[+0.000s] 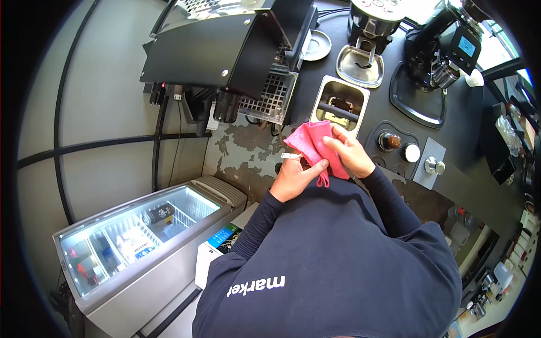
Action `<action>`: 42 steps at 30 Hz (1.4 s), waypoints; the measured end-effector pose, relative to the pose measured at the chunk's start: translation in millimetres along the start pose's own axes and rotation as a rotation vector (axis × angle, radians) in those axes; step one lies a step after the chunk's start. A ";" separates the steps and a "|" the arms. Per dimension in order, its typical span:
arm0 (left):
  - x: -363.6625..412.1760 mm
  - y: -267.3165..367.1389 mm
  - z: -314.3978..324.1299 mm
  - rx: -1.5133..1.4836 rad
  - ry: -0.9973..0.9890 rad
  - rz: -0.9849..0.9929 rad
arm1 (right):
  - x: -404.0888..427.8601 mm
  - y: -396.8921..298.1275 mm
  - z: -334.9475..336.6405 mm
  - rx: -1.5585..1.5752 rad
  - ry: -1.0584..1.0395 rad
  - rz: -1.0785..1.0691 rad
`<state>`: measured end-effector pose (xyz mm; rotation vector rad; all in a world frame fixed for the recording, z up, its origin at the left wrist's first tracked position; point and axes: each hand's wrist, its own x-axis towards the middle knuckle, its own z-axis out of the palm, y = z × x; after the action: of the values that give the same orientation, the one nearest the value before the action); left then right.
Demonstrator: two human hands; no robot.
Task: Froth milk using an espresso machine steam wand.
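Observation:
A folded pink cloth (315, 145) is held in front of my chest between both hands. My left hand (293, 177) grips its lower left part, the thumb lying on top; a small white item (290, 156) shows at the fingers, too small to identify. On the cloth's right side, my right hand (348, 151) pinches a fold with thumb and fingers. Just beyond the cloth, a steel knock box (363, 95) with a black bar holds dark coffee residue. My fingers under the cloth are hidden.
An espresso machine (203, 53) overhangs at the upper left. Coffee grinders (374, 25) (435, 55) stand at the counter's back. Tampers (389, 141) (434, 165) sit to the right. A saucer (318, 44) lies behind the knock box. A glass-topped chest freezer (148, 249) stands lower left.

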<state>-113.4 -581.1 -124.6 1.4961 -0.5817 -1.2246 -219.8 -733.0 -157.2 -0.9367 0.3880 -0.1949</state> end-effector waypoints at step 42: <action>-146.2 -63.8 -265.4 0.275 -0.246 -0.073 | 97.0 193.3 189.2 0.236 0.492 -0.330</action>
<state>59.4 -325.6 -152.0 1.6155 -0.8954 -1.4420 -55.1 -511.5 -237.4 -0.7075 0.6454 -0.7657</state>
